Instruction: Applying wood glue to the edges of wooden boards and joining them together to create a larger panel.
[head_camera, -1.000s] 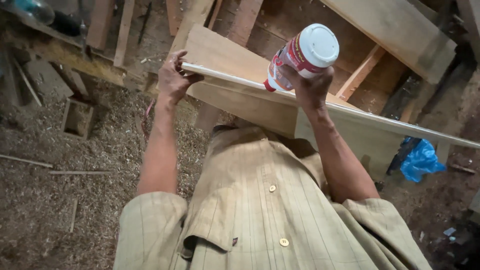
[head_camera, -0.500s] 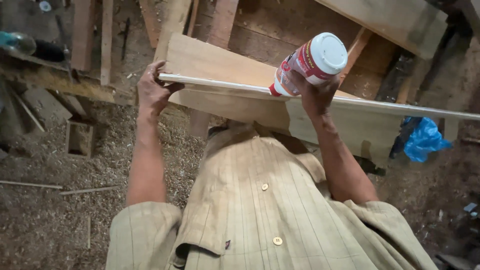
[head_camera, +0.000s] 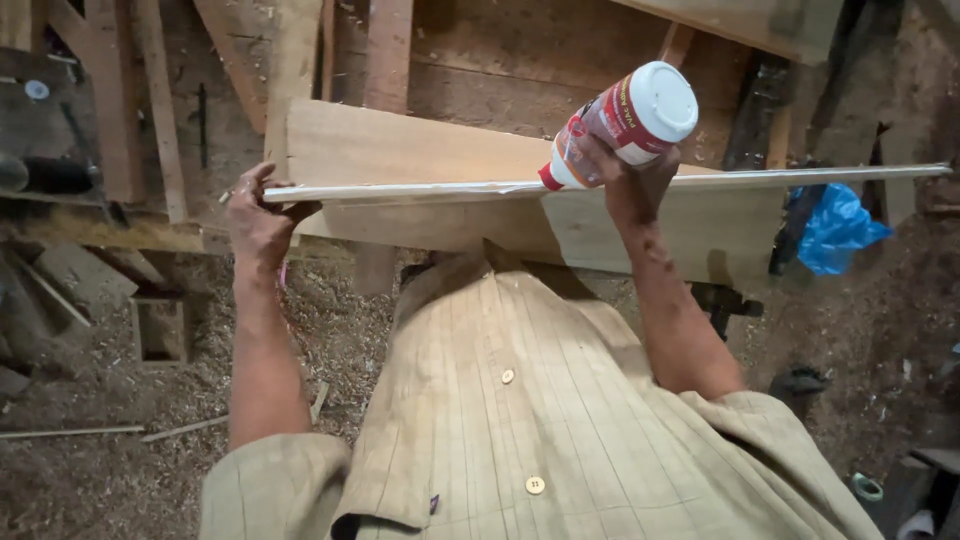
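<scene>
Here the right hand (head_camera: 625, 180) grips an upturned glue bottle (head_camera: 620, 122), its nozzle touching the wooden plank's (head_camera: 450, 215) upper edge — a pale line runs along it. Left hand (head_camera: 258, 215) fingers clasp the plank's end — above the sawdust-strewn floor (head_camera: 110, 400).

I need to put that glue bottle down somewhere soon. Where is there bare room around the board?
The sawdust floor between the left hand and the small wooden box is fairly open, with only thin sticks. Right of the shirt, the ground below the blue bag looks partly free. Behind the board, planks crowd together. The right hand holds the glue bottle.
</scene>
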